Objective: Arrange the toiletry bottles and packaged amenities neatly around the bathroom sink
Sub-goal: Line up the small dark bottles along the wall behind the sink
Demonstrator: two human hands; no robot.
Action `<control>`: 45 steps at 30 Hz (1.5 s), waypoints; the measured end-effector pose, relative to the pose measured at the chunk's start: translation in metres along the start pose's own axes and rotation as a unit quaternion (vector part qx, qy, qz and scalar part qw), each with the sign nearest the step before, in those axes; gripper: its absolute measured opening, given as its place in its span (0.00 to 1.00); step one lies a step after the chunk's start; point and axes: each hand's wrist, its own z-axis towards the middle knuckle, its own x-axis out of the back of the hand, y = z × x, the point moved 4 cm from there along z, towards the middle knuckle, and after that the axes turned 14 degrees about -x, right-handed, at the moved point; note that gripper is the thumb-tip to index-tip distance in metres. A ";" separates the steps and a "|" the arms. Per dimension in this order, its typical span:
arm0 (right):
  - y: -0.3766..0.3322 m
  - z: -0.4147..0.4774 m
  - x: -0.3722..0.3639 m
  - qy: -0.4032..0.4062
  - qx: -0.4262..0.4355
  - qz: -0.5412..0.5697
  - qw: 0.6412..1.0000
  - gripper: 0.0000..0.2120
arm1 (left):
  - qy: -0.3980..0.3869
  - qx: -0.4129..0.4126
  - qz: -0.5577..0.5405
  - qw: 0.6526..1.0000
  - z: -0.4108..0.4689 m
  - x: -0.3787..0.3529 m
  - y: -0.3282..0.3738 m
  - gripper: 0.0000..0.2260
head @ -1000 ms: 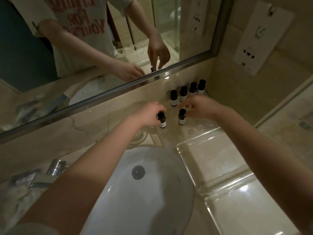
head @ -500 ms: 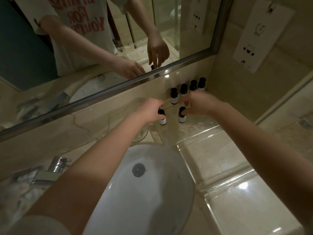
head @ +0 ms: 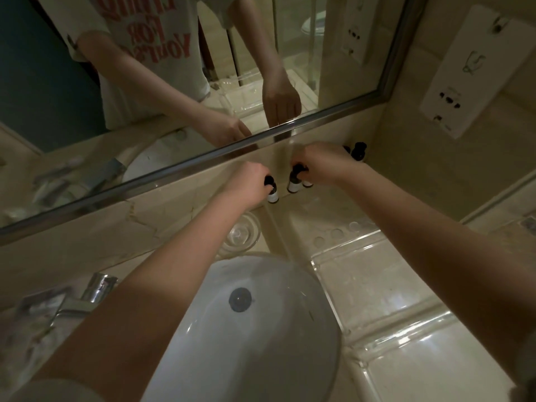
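Gripping a small dark bottle with a white label (head: 272, 189) by its cap, my left hand (head: 246, 184) has its fingers curled down onto the top, and the bottle stands upright on the marble ledge (head: 324, 210) below the mirror frame (head: 203, 158). Just to its right, my right hand (head: 322, 163) closes its fingers around the neck of a second white-labelled bottle (head: 293, 181), also upright, with a third bottle (head: 307, 182) touching it and mostly hidden under my fingers; I cannot tell whether that one is gripped too. Further right, against the corner of the wall, one more dark bottle (head: 358, 150) shows past my knuckles, and the row beside it is covered by the hand. Both held bottles sit close together, apart by a narrow gap, right up against the backsplash. Below them I see the white oval sink (head: 275, 343) with its dark drain plug (head: 240, 297), a clear glass soap dish (head: 242, 232) between the basin and the ledge, and a chrome tap (head: 92, 291) at the left. A clear acrylic tray (head: 377, 285) lies on the counter to the right of the basin. The mirror (head: 174, 68) reflects both my arms.
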 end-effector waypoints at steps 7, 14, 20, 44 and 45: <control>-0.011 0.018 -0.013 -0.014 0.024 -0.033 0.999 0.09 | -0.019 0.017 -0.006 1.000 0.013 -0.010 -0.006 0.09; -0.011 0.026 -0.018 -0.010 0.022 -0.041 0.999 0.10 | -0.010 0.018 0.005 1.000 0.021 -0.014 -0.010 0.10; -0.011 0.028 -0.018 -0.004 0.020 -0.047 0.999 0.10 | -0.018 0.008 0.022 1.000 0.022 -0.013 -0.008 0.10; -0.007 0.022 -0.013 -0.016 -0.007 -0.013 1.000 0.12 | -0.008 0.017 0.026 0.999 0.012 -0.008 -0.004 0.13; -0.008 0.021 -0.012 -0.018 -0.004 -0.019 1.000 0.12 | -0.007 0.018 0.030 0.999 0.011 -0.007 -0.003 0.13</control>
